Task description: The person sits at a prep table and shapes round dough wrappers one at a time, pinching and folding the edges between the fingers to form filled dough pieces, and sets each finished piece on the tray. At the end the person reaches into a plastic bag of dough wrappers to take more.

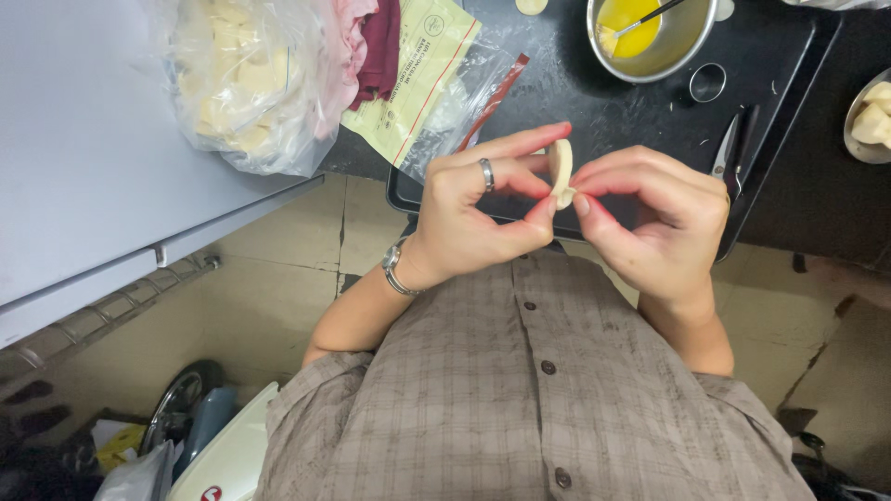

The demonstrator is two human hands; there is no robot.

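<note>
Both hands pinch folded dough piece (560, 172) at frame centre, above black tray (789, 83). Left hand (473, 218) and right hand (659, 218) closed on its edges, sealing step (likely). Metal bowl of yellow liquid (650, 37) at 1 o'clock; round cutter (707, 82) beside. Further pinching needs even pressure.

bright even light, soft shadows, glare on plastic bag (251, 83)
</note>
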